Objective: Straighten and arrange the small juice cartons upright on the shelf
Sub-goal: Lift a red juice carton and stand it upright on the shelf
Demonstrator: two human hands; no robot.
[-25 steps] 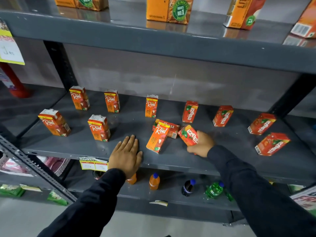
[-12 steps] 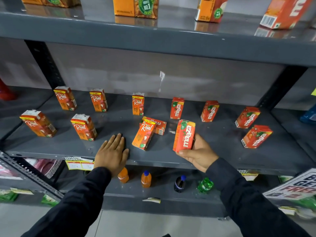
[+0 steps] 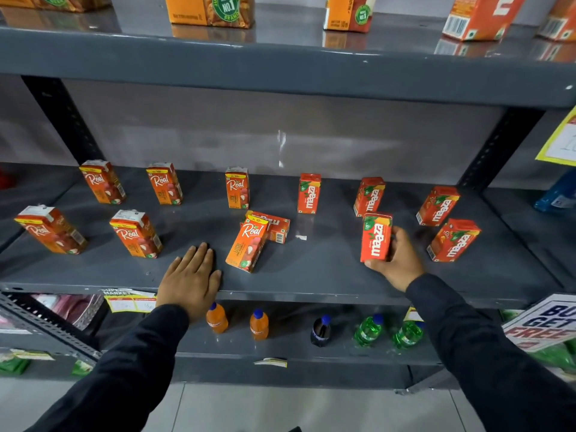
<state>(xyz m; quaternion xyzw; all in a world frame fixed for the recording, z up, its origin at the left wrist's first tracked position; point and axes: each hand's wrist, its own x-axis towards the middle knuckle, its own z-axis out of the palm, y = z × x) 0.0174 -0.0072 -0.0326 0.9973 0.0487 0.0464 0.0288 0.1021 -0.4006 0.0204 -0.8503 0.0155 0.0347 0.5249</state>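
Head view shows your right hand (image 3: 396, 260) clamped on an upright Maaza carton (image 3: 376, 236) at the shelf (image 3: 311, 275) front, left hand (image 3: 190, 275) flat, fingers spread; next, release it squarely.

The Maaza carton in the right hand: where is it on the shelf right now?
In the head view the held Maaza carton stands upright right of centre, gripped by the right hand, in front of the back-row Maaza carton.

1 head view, angled down, close to the shelf (image 3: 311, 275)
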